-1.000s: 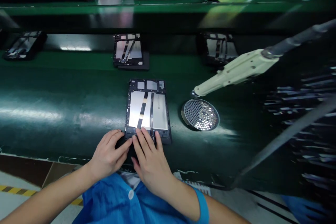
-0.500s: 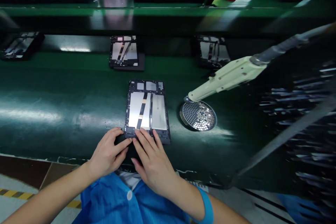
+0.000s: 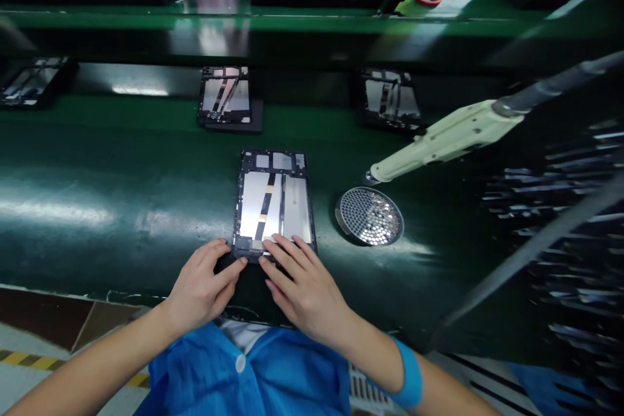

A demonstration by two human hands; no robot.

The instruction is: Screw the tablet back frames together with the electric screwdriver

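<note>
Open tablet frame [image 3: 273,203] lies flat on the green table [image 3: 97,208], near edge pressed by spread fingertips of left hand [image 3: 202,289] and right hand [image 3: 307,289], nothing gripped; screwdriver [image 3: 441,142] and screw dish [image 3: 369,216] untouched, fastening judged undone.

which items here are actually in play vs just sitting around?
In play:
- left hand, fingertips on the near edge of the open tablet frame
- right hand, fingers on that frame's near end

Sitting around:
- round perforated screw tray
- hanging electric screwdriver, untouched
- other tablet frames on the belt
</note>
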